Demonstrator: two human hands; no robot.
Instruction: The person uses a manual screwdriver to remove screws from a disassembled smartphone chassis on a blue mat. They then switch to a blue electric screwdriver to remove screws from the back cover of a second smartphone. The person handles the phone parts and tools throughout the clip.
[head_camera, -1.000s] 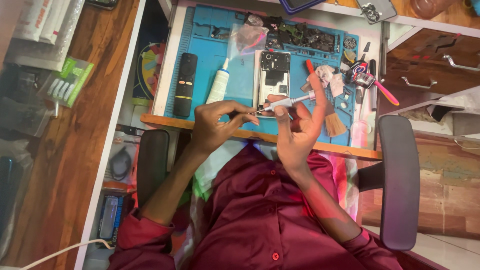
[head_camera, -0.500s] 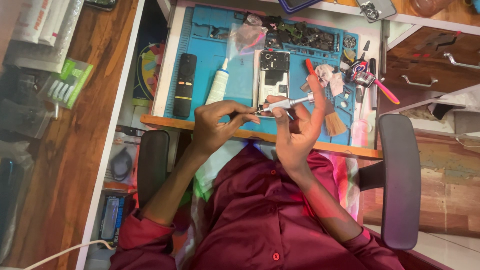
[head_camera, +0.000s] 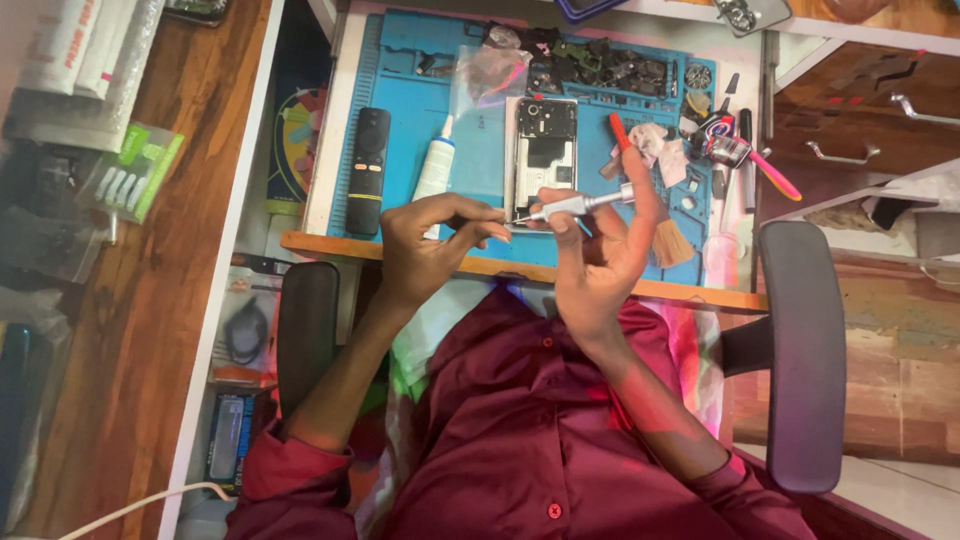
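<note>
over blue work mat (head_camera: 480, 150), right hand (head_camera: 600, 265) grips silver screwdriver (head_camera: 575, 206); left hand (head_camera: 435, 245) pinches at its tip, near opened phone (head_camera: 545, 150).

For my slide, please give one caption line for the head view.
Right hand holds a slim silver screwdriver, left hand pinching at its tip, above a blue work mat.

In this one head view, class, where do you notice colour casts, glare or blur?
Head view: a pink-red cast falls on the right hand and shirt; green tints the cloth at the lap; the screwdriver shaft glints; the blue mat is evenly lit; the left edge is dim and soft.
</note>
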